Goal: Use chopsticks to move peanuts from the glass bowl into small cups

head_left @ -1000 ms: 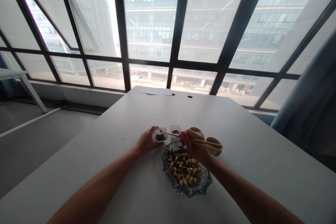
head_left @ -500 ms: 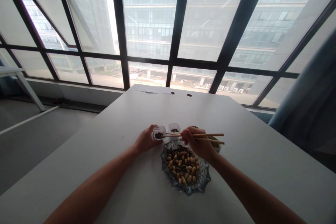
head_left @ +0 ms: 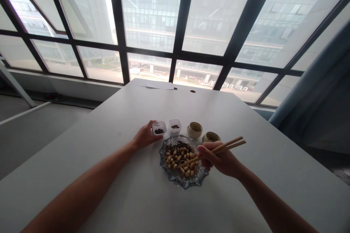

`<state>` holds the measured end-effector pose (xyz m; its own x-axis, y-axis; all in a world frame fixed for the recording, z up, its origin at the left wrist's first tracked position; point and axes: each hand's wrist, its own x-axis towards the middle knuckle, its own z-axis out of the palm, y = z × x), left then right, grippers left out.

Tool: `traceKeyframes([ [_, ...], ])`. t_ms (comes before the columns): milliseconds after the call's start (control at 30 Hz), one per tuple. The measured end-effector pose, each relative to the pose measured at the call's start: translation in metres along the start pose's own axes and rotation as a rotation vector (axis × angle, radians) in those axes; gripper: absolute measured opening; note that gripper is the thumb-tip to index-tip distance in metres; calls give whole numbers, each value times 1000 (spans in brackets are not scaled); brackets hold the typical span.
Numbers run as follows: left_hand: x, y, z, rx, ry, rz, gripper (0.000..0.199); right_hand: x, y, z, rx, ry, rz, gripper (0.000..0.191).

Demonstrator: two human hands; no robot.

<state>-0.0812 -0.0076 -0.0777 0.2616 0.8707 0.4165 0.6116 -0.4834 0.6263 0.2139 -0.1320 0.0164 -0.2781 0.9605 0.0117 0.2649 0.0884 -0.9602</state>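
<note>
My left hand (head_left: 146, 133) grips the side of a small clear plastic container (head_left: 159, 125) with dark seeds (head_left: 159, 131) at its bottom. In my right hand (head_left: 218, 158) is a pair of wooden chopsticks (head_left: 232, 143), tips down among the nuts in a scalloped glass bowl (head_left: 186, 184). Pale pistachios (head_left: 187, 172) and dark seeds fill much of this bowl. Whether the tips pinch anything is too small to tell. A second clear container (head_left: 175, 123), holding a few dark seeds, stands beside the first.
Two beige ceramic cups (head_left: 194, 130) stand right of the containers, the nearer one partly behind my right hand. White paper (head_left: 155, 85) lies at the far end of the white table (head_left: 123, 189). Round holes (head_left: 193, 91) pierce the tabletop there. Large windows rise beyond; a blue curtain (head_left: 298, 87) hangs right.
My right hand has moved from the left container back over the glass bowl, lowering the chopstick tips into the nuts. Both cups now show. The view has shifted slightly.
</note>
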Motion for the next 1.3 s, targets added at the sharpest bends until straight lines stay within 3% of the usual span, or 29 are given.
traceKeyframes([
  [200, 0, 3, -2, -14, -23, -4, 65, 19, 14, -3, -116, 200, -190, 48],
  [400, 0, 2, -2, -25, -21, -4, 64, 18, 4, -13, -31, 323, -186, 57],
  [633, 1, -1, -1, -9, -28, -8, 65, 9, 2, -11, -130, 132, -162, 51],
  [967, 1, 3, -2, -29, -34, -15, 65, -1, -12, 0, -428, -59, -440, 51],
  [1300, 1, 3, -1, 2, -44, -46, 66, 0, -6, -3, -531, 1, -537, 49],
])
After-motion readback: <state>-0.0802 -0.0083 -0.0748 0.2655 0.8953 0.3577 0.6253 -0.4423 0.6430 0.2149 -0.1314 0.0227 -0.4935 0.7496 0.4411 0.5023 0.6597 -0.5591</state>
